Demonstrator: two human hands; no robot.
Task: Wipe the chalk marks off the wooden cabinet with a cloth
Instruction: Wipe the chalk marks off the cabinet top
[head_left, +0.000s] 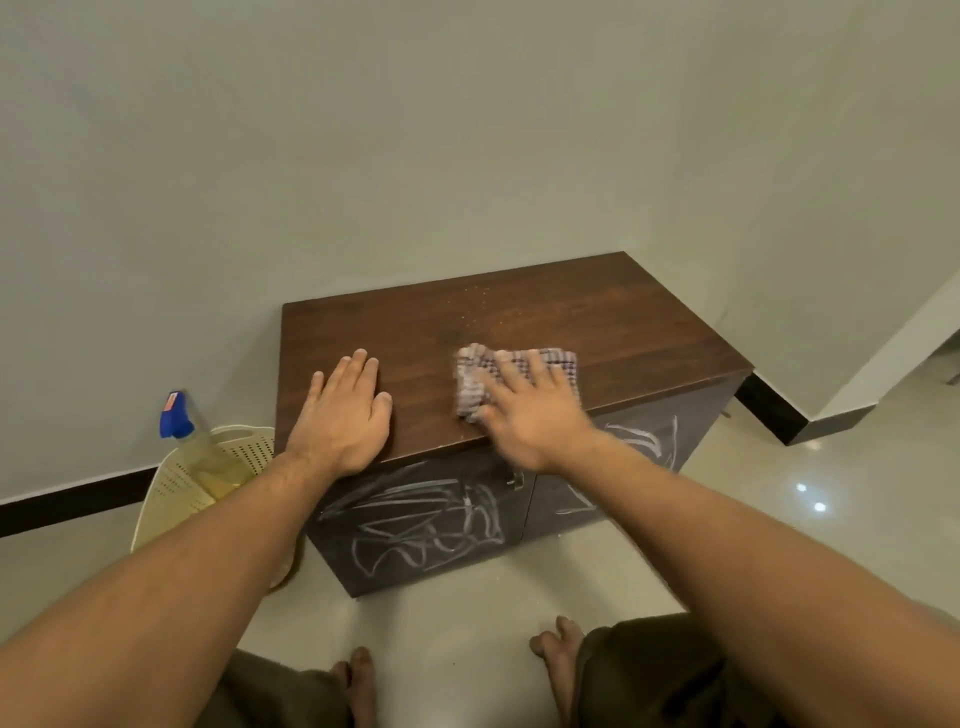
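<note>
Low dark-brown wooden cabinet (519, 322) against a pale wall. Left hand (345, 415) rests flat on its top; right hand (535, 410) presses a folded, checked grey-pink cloth (498, 371), blurred. White chalk scribbles (426, 525) cover both front doors. Cream perforated plastic basket (208, 478) holding a blue-capped spray bottle (176, 415) stands at left.

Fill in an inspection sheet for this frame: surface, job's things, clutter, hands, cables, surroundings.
Surface: brown wooden cabinet top, with a few white specks near the back.
Job's things: checked cloth lying on the top near its front edge; chalk marks scrawled across the cabinet's front, not yet wiped.
Clutter: spray bottle with a blue head, standing in a cream basket on the floor to the left of the cabinet.
Hands: left hand flat on the top; right hand pressing the cloth, fingers spread, blurred.
Cables: nothing seen.
Surroundings: pale wall, dark skirting, glossy floor, bare feet at the bottom edge.
</note>
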